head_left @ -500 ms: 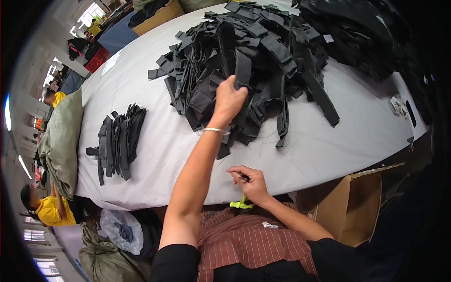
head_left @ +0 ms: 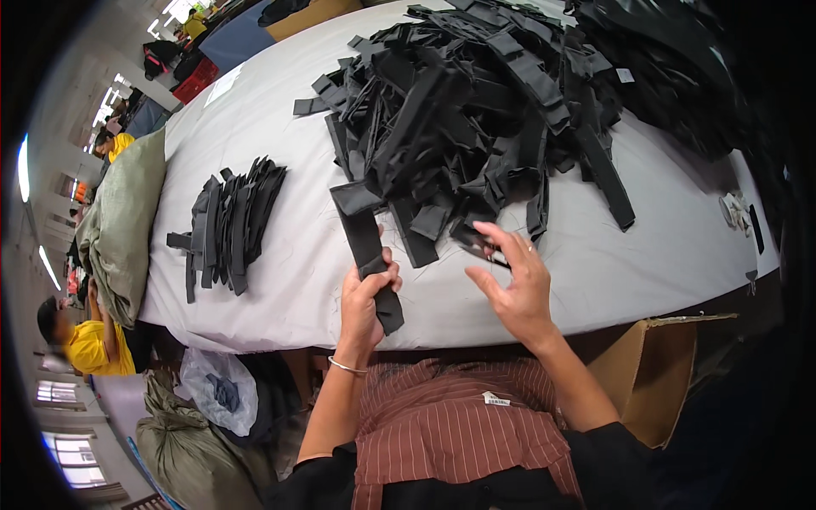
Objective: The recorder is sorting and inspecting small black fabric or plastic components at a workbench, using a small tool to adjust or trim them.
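Note:
My left hand [head_left: 364, 297], with a bangle on its wrist, is closed around a black fabric strip [head_left: 361, 228] near the table's front edge. The strip stands up at a tilt, its upper end folded over and its lower end hanging below my fingers. To the right, my right hand [head_left: 523, 289] is raised with thumb and fingers spread. A small dark tool with a metallic glint, like thread snips [head_left: 491, 253], sits at its fingers, partly hidden. Beyond both hands rises a large heap of black fabric strips [head_left: 476, 110].
A smaller, neater bunch of strips [head_left: 229, 225] lies at the left on the white-covered table [head_left: 306, 263]. Black plastic bags [head_left: 671, 76] crowd the far right. A cardboard box [head_left: 642, 374] stands below the right edge. Sacks and a person in yellow [head_left: 98, 344] are at the left.
My left hand has drawn back from the heap with a strip in it. My right hand has moved up and right, and its fingers have spread. The view has shifted slightly.

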### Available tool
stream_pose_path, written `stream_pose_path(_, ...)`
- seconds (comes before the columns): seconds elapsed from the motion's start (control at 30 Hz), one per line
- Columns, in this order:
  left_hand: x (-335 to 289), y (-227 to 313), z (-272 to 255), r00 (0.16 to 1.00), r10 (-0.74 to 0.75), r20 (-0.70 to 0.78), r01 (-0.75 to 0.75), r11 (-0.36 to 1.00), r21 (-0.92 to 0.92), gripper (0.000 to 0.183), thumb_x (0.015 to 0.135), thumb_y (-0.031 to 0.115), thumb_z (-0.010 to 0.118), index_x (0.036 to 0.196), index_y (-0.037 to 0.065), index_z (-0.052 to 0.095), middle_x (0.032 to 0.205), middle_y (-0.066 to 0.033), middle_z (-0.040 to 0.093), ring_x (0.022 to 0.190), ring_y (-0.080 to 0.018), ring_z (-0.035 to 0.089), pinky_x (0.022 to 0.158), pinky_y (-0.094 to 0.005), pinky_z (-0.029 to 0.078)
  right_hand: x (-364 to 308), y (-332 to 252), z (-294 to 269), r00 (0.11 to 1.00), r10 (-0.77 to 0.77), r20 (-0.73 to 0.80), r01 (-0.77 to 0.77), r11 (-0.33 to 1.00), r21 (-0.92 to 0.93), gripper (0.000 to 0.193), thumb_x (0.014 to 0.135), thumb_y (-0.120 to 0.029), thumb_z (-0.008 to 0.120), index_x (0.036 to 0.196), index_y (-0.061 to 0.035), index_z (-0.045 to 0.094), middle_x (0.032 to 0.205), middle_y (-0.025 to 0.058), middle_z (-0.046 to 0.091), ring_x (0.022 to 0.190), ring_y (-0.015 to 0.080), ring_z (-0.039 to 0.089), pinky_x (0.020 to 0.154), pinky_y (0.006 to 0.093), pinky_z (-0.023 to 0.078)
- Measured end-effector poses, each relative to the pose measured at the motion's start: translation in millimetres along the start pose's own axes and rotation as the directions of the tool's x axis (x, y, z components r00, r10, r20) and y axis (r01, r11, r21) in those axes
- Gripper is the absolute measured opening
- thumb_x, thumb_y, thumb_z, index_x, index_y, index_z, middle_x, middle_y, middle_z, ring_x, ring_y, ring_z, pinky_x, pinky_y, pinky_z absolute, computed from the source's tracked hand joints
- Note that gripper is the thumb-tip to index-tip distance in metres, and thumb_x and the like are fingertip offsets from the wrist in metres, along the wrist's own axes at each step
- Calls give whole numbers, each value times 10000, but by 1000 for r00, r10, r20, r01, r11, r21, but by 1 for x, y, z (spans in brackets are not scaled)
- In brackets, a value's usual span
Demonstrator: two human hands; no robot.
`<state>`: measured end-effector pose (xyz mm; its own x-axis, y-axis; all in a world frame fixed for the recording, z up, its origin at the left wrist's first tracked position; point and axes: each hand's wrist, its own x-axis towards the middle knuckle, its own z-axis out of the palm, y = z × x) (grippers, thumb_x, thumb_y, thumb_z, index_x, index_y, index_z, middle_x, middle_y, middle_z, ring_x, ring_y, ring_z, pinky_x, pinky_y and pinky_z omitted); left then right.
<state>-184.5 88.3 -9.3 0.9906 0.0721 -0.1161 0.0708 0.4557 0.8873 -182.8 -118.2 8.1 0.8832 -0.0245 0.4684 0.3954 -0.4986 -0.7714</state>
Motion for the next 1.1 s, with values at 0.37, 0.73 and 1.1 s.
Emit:
stream_pose_path(0.37, 1, 3, -2, 970, -120, 211, 201, 885, -420, 488, 1018, 493, 269, 979, 41, 448, 810, -22, 439, 633, -99, 393, 554, -230, 362, 78, -6, 50, 844, -534, 53, 481, 709, -516, 140, 782, -119, 638, 904, -151, 699, 705, -22, 511, 713, 171, 524, 611, 320, 346)
stream_pose_path(0.73, -2, 2, -1, 961, -124, 247, 222, 880, -419, 462, 991, 393, 394, 1285, 37, 424, 819, -7, 435, 629, -98, 375, 537, -217, 350, 86, 2, 70, 844, -499, 197, 524, 690, -499, 157, 730, -117, 685, 872, -177, 710, 684, -25, 546, 681, 161, 550, 592, 317, 373)
stream_pose_path(1.1, -24, -13, -1, 964, -229, 138, 241, 968, -75, 403, 875, 58, 664, 1200, 19, 429, 1002, -135, 623, 792, -215, 668, 642, -291, 561, -3, 3, 33, 976, 102, 192, -146, 962, 232, 272, 799, -70, 703, 1068, -61, 671, 868, 49, 648, 751, 140, 598, 686, 262, 476)
